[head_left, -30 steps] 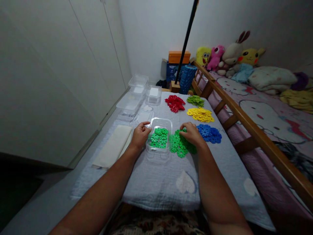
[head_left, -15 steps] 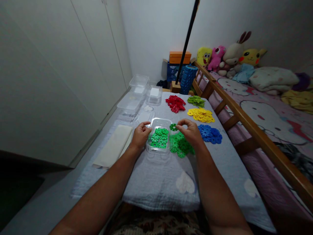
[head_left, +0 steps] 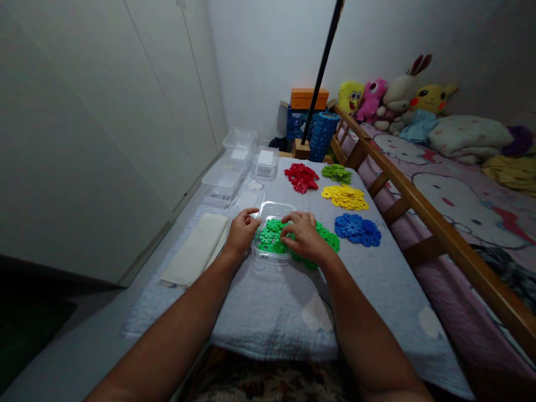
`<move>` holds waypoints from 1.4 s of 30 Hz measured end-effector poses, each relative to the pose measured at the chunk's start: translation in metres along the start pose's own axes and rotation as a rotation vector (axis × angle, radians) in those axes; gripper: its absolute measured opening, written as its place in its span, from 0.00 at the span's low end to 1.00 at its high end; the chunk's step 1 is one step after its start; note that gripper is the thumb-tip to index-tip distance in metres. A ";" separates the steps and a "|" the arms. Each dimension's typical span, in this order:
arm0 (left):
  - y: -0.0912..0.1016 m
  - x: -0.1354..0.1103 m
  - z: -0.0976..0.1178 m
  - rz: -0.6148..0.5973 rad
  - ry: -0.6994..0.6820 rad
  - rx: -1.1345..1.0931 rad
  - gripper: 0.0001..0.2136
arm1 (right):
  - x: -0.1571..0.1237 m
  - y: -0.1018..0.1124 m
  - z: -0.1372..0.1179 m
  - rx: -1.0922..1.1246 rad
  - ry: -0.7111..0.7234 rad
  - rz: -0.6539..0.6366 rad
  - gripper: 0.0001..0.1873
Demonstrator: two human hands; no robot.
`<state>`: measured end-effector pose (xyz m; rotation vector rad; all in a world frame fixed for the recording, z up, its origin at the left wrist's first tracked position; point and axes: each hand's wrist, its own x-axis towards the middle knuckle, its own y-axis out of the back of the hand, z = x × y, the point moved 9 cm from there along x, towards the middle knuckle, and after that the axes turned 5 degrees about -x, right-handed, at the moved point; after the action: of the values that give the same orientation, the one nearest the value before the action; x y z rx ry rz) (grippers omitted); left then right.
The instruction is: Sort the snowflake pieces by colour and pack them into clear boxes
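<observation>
A clear plastic container point(head_left: 272, 257) stands on the cloth-covered table in front of me, with green snowflake discs point(head_left: 270, 237) lying in it. My left hand point(head_left: 243, 231) grips the container's left rim between thumb and fingers. Over its right side reaches my right hand point(head_left: 304, 235), thumb and forefinger apart above the discs; no disc shows between them. Beside the container, a pile of loose green discs point(head_left: 330, 237) is partly hidden under my right hand and wrist.
Red point(head_left: 301, 177), lime point(head_left: 337, 173), yellow point(head_left: 345, 197) and blue disc piles point(head_left: 358, 229) lie to the right. Clear containers point(head_left: 224, 177) stand at the back left, near a folded cream cloth point(head_left: 196, 248). A wooden bed rail point(head_left: 389, 178) runs along the right; a black pole point(head_left: 320, 72) rises behind.
My right hand has moved left from above the green pile to over the container. The green disc it pinched no longer shows in its fingers, which have spread. My left hand stays put.
</observation>
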<state>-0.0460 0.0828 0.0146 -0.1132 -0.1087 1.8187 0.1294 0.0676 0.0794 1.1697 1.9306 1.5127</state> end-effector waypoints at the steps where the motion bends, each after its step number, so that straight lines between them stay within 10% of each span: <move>1: 0.000 0.000 0.000 0.002 0.003 -0.002 0.22 | 0.000 0.002 0.003 -0.002 -0.010 0.028 0.05; 11: 0.000 -0.002 0.004 0.006 -0.009 0.006 0.21 | -0.013 0.031 0.066 0.005 -0.236 0.107 0.07; 23: 0.001 0.001 0.001 0.016 -0.011 -0.008 0.21 | -0.016 -0.010 0.064 -0.192 -0.217 -0.176 0.17; 42: -0.003 0.001 0.005 0.013 -0.014 -0.025 0.20 | -0.009 -0.009 0.073 -0.092 -0.172 -0.115 0.08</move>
<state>-0.0437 0.0846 0.0198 -0.1194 -0.1413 1.8316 0.1859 0.1024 0.0465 1.0923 1.7652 1.3790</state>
